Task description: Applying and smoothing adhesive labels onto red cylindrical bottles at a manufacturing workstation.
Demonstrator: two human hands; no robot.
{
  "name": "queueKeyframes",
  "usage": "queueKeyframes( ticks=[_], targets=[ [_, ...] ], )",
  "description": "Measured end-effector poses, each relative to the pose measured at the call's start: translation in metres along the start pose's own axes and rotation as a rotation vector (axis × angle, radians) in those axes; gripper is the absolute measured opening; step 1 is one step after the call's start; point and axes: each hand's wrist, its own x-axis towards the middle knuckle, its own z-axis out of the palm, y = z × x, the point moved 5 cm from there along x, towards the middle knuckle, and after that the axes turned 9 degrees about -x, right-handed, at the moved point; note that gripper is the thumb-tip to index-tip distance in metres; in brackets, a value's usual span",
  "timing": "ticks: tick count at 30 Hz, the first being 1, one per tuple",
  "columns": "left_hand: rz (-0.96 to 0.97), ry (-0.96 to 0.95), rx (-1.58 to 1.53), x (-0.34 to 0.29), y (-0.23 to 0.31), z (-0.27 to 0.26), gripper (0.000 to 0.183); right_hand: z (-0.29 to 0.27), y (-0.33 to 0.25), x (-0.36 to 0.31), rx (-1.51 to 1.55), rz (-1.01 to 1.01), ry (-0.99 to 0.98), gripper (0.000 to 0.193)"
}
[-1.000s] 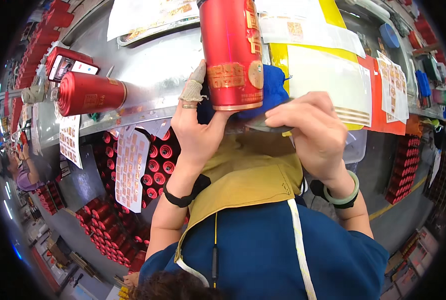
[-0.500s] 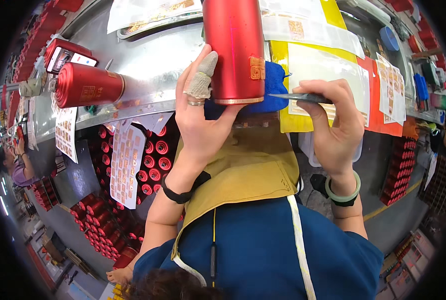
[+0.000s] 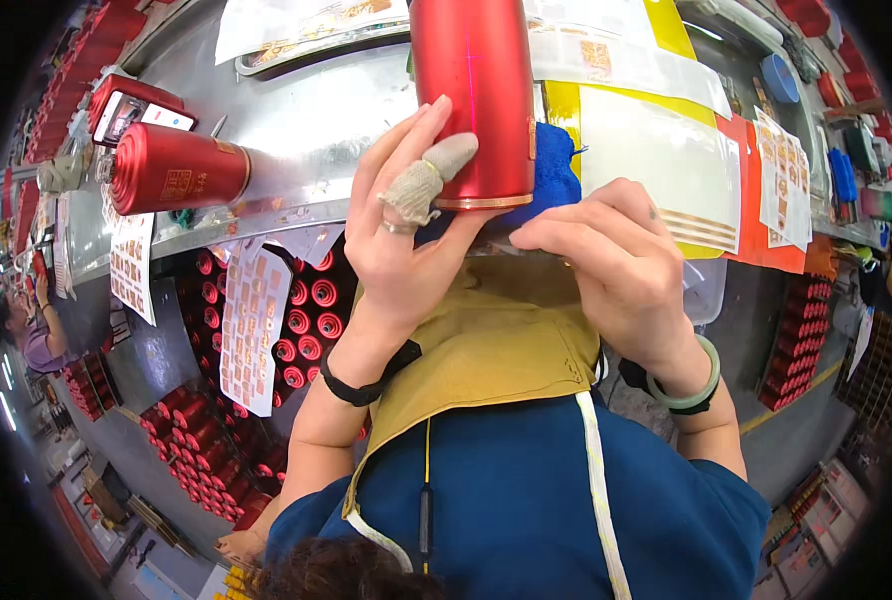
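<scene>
A shiny red bottle [image 3: 474,100] lies along the bench with its gold-rimmed end toward me. My left hand [image 3: 401,225] grips it from the left near that end, with a cloth finger cover [image 3: 428,180] and a ring on it. The bottle's gold emblem [image 3: 533,140] shows only as a sliver at its right edge. Just right of the bottle's near end, my right hand [image 3: 616,260] is closed in a pinch. The tweezers seen in it earlier are mostly hidden behind the fingers. Under the bottle lies a blue cloth [image 3: 556,175].
Another red bottle [image 3: 181,168] lies to the left beside a phone [image 3: 136,120]. Sticker sheets [image 3: 783,175] and a yellow sheet [image 3: 701,235] cover the right side of the bench. Many red bottles [image 3: 311,322] stand below the bench. Another person [image 3: 41,330] is at far left.
The bottle has rolled so its emblem turned from the front to the right edge. My right hand came down and left, and the tweezers went largely out of sight. My left fingers shifted over the bottle.
</scene>
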Motion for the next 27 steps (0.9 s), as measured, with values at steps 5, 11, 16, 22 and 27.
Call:
queueKeyframes(
  ticks=[5,11,16,22,27],
  targets=[
    [0.127,-0.061,0.063,-0.006,0.005,-0.003,0.03,-0.008,0.01,-0.006,0.097,0.085,0.013,0.031],
    [0.284,-0.172,0.057,-0.005,0.005,0.007,0.057,-0.013,0.03,-0.011,0.224,0.316,0.238,0.029],
    [-0.052,-0.046,0.001,-0.016,0.001,-0.001,0.032,-0.012,0.032,-0.017,0.262,0.361,0.329,0.025],
    [0.137,-0.009,-0.026,-0.021,-0.002,-0.003,0.04,-0.008,0.037,-0.017,0.314,0.389,0.355,0.025],
    [0.19,0.024,0.004,-0.024,-0.002,0.0,0.045,-0.015,0.042,-0.024,0.288,0.429,0.39,0.025]
  ],
)
